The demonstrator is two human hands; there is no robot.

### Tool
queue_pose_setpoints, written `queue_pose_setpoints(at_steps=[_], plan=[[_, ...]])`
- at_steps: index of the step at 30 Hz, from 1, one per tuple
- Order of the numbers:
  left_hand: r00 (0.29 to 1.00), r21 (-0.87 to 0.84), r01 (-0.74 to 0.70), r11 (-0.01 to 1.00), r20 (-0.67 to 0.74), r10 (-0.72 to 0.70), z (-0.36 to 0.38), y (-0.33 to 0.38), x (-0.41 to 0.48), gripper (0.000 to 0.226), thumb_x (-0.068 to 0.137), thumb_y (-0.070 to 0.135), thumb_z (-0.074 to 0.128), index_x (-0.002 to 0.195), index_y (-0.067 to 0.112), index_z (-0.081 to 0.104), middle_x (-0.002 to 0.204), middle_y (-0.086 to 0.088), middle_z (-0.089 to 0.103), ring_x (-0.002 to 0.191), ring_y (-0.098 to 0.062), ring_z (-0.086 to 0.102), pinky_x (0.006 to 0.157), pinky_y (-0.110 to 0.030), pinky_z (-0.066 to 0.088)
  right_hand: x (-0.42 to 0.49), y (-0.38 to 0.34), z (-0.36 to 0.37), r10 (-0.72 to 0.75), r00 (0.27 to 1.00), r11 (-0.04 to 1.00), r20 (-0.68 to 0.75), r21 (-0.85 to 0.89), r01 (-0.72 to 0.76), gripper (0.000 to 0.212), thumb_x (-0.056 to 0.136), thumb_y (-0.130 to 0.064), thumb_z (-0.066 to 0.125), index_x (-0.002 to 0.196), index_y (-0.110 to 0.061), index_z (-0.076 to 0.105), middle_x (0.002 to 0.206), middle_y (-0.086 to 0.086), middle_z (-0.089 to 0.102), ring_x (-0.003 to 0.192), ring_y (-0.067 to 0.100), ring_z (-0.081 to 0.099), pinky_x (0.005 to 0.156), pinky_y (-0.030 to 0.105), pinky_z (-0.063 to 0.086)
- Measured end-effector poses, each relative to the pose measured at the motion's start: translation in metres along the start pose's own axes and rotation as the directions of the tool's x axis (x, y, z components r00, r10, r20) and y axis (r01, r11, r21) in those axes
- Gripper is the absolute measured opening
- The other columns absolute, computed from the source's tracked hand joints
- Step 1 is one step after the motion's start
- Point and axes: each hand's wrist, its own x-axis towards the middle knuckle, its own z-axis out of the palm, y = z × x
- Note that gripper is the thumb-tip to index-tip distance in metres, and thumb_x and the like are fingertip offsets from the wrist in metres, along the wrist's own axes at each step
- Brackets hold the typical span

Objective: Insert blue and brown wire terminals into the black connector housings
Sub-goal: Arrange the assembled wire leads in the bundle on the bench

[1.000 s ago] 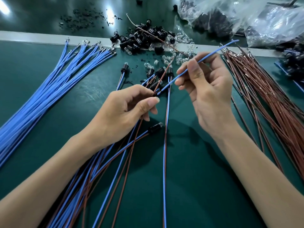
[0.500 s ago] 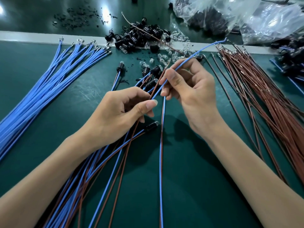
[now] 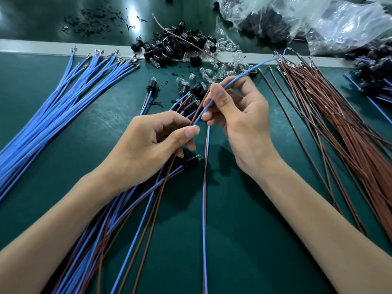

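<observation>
Two forearms angled inward, R grip pinching blue wire, L grip curled on brown wire, housing hidden

Bright, even overhead lighting; white glare patches on glossy dark worktop and clear plastic bags; soft shadows on green mat; wide-angle bowing toward edges; slight overall softness.
</observation>
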Motion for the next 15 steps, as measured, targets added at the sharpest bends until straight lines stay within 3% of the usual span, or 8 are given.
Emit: queue_pose_setpoints(at_steps=[15], plan=[[1.0,0.018,-0.001,1.0,0.026,0.0,-0.0016,-0.0014,-0.0002,0.019,0.085,0.029,0.053,0.086,0.014,0.066,0.075,-0.003,0.069,0.056,-0.008,0.058,0.06,-0.016,0.048,0.0005,-0.0035,-0.0051,-0.021,0.994,0.996,0.108,-0.085,0.03,0.012,0.087,-0.002,0.062,0.084,-0.011,0.055,0.065,-0.004,0.066,0.055,0.009,0.062,0.055,0.019,0.05]])
